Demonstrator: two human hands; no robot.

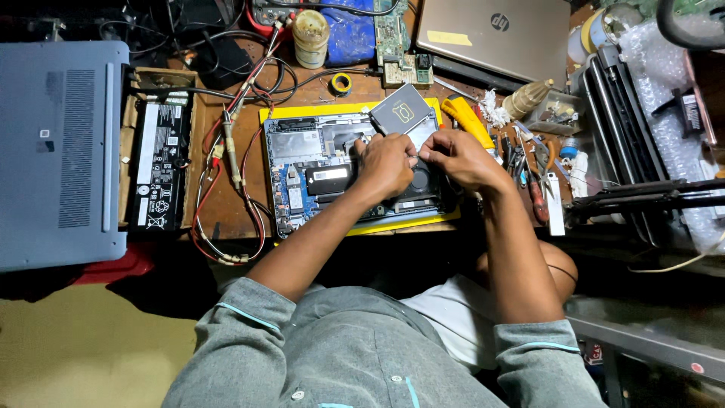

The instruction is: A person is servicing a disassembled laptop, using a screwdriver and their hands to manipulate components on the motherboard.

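An opened laptop (310, 162) lies bottom-up on a yellow mat (276, 115), its circuit board and parts exposed. A flat grey drive (403, 110) stands tilted at the laptop's far right corner. My left hand (387, 162) rests over the right half of the laptop's inside, fingers curled, pinching something small next to the drive. My right hand (462, 157) meets it from the right, fingertips closed at the same spot. What the fingers hold is hidden.
A grey laptop cover (60, 151) lies at left, beside a black battery (157, 166) in a cardboard box. Red and black cables (226, 151) trail over the wooden bench. A yellow-handled tool (468, 121), screwdrivers (529, 166), a closed silver laptop (495, 34) and a jar (311, 36) crowd the back and right.
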